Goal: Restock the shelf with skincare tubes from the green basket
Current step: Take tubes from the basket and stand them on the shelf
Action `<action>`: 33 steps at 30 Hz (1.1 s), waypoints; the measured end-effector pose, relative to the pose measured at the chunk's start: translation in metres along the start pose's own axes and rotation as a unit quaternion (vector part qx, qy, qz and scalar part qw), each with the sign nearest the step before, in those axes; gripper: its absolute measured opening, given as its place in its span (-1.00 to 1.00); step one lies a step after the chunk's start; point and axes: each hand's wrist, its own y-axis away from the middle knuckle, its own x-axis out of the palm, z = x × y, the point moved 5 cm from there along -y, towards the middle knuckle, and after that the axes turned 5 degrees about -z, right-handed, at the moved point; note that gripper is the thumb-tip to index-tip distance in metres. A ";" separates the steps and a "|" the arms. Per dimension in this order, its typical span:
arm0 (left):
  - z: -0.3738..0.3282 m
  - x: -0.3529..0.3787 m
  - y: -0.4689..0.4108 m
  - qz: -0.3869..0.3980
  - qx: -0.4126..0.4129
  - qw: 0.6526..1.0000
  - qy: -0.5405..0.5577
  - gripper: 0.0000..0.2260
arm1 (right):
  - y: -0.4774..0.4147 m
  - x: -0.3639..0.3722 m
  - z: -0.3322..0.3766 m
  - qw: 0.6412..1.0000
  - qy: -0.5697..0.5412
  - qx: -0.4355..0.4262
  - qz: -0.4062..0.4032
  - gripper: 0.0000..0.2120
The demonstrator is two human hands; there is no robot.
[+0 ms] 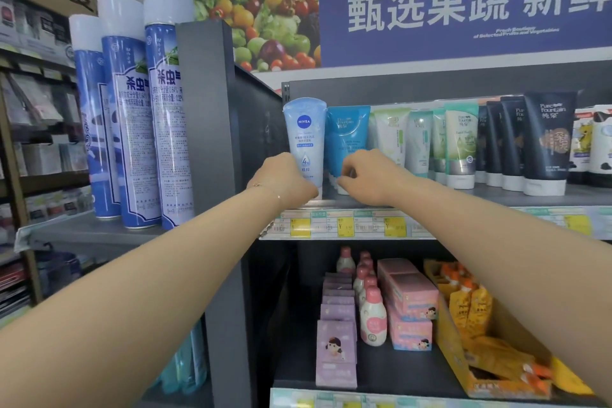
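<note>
Top shelf (496,195): a row of tubes standing on their caps, and I am working at the left end. The green basket is not in view. Left hand (284,177): fingers curled round the foot of the pale Nivea tube (304,132), which stands close to the side panel (258,116). Right hand (367,175): pinches the blue tube (347,132) low, at its cap, just beside the Nivea. Best course, I judge: seat both caps flat, labels forward, and release one at a time so neither tips.

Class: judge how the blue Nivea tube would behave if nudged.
The Nivea tube stands cap down, wider at the top, so it probably tips easily; the left hand grips it low, the right hand pinches the blue tube. Its glossy skin may be slippery. The crimped top suggests a soft, light body.
</note>
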 end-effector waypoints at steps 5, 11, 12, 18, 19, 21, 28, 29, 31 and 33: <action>-0.042 0.000 0.027 -0.060 0.130 0.973 -0.184 -0.85 | 0.001 -0.007 -0.018 1.000 0.004 0.002 -0.004 -0.84; -0.076 0.022 0.019 -0.008 0.149 0.970 -0.190 -0.88 | -0.004 -0.013 -0.032 1.000 -0.011 0.023 0.000 -0.78; -0.078 0.026 0.014 0.001 0.142 0.972 -0.187 -0.87 | -0.006 -0.013 -0.034 1.000 -0.015 0.024 0.001 -0.79; -0.076 0.056 -0.018 0.041 0.086 0.981 -0.167 -0.75 | -0.018 -0.008 -0.045 0.989 -0.111 0.092 0.022 -0.83; -0.074 0.061 -0.022 0.047 0.079 0.982 -0.166 -0.73 | -0.020 -0.004 -0.046 0.986 -0.124 0.105 0.032 -0.81; -0.072 0.069 -0.029 0.056 0.078 0.980 -0.172 -0.71 | -0.024 0.002 -0.045 0.982 -0.140 0.117 0.052 -0.82; -0.071 0.080 -0.044 0.039 0.086 0.982 -0.166 -0.74 | -0.035 0.008 -0.044 0.978 -0.169 0.111 0.056 -0.85; -0.071 0.081 -0.044 0.036 0.087 0.981 -0.170 -0.74 | -0.036 0.009 -0.045 0.978 -0.167 0.110 0.056 -0.87; -0.072 0.085 -0.045 0.029 0.091 0.978 -0.183 -0.73 | -0.035 0.008 -0.046 0.980 -0.159 0.105 0.056 -0.91; -0.072 0.087 -0.044 0.028 0.090 0.977 -0.194 -0.72 | -0.034 0.009 -0.047 0.982 -0.153 0.099 0.058 -0.89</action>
